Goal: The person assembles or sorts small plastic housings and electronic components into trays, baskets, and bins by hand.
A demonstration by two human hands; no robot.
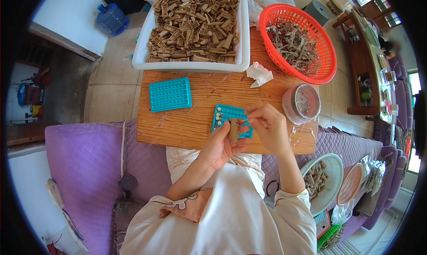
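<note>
My left hand (pixel 216 149) holds an olive-brown cylindrical piece (pixel 234 131) upright between thumb and fingers, close to the front edge of the wooden table (pixel 200 128). To its right, my right hand (pixel 271 128) is raised with thumb and forefinger pinched together; anything between the tips is too small to make out. Partly covered by both hands, a teal tray with rows of small wells (pixel 231 110) lies on the table. Small round pieces, whitish and dark, sit in its left-hand wells. A second teal tray (pixel 170 95) lies farther left.
At the back, a white tub (pixel 198 67) is heaped with brown half-tube pieces. A red basket (pixel 328 54) of dry greyish-brown strips stands right, beyond a clear round container (pixel 302 104). Crumpled white tissue (pixel 259 74) lies between. A pale basin (pixel 334 175) sits at lower right.
</note>
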